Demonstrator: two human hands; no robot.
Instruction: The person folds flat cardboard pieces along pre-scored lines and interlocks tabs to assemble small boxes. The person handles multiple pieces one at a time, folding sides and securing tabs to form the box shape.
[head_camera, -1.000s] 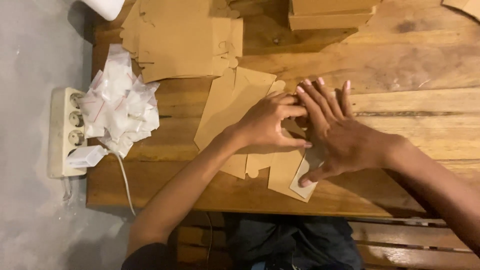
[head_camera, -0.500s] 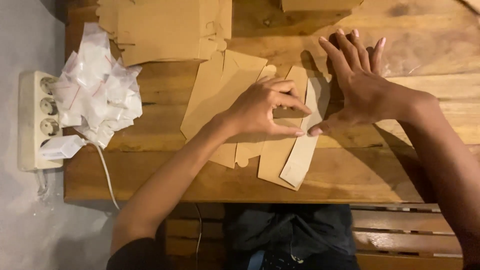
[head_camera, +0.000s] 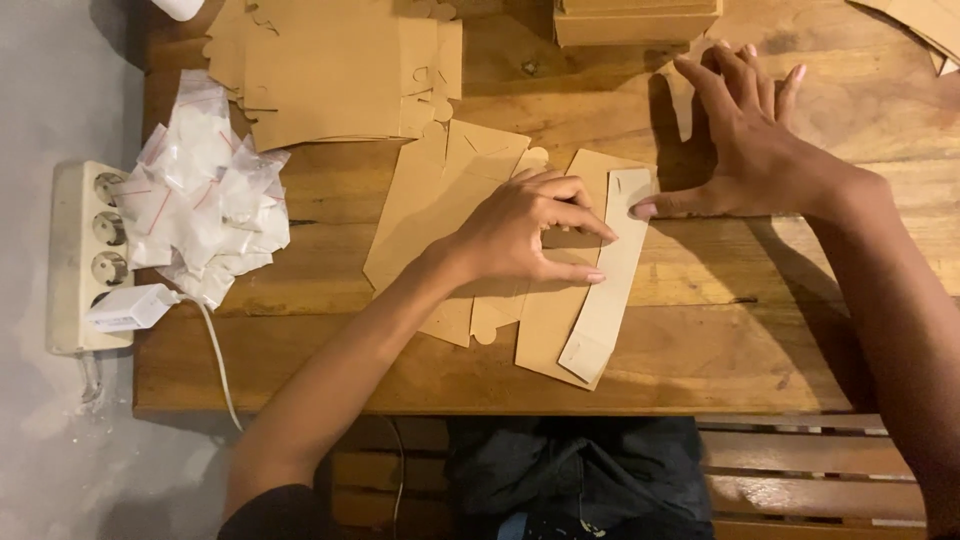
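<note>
A flat die-cut brown cardboard blank (head_camera: 570, 320) lies on the wooden table (head_camera: 760, 330) in front of me, with one long flap (head_camera: 612, 285) folded over, pale side up. My left hand (head_camera: 525, 228) presses on the blank, its fingertips against the folded flap's left edge. My right hand (head_camera: 745, 140) rests flat on the table beside it, fingers spread, the thumb tip touching the flap's upper end. A second flat blank (head_camera: 440, 200) lies partly under my left hand.
A stack of flat cardboard blanks (head_camera: 340, 70) sits at the back left, a folded cardboard box (head_camera: 635, 20) at the back centre. A heap of small clear plastic bags (head_camera: 205, 195) lies left. A white power strip (head_camera: 85, 250) with a plugged charger hangs off the table's left edge.
My right hand has slid away to the right and now lies flat on the table. The flap it pressed stays folded over. My left hand still holds the blank down.
</note>
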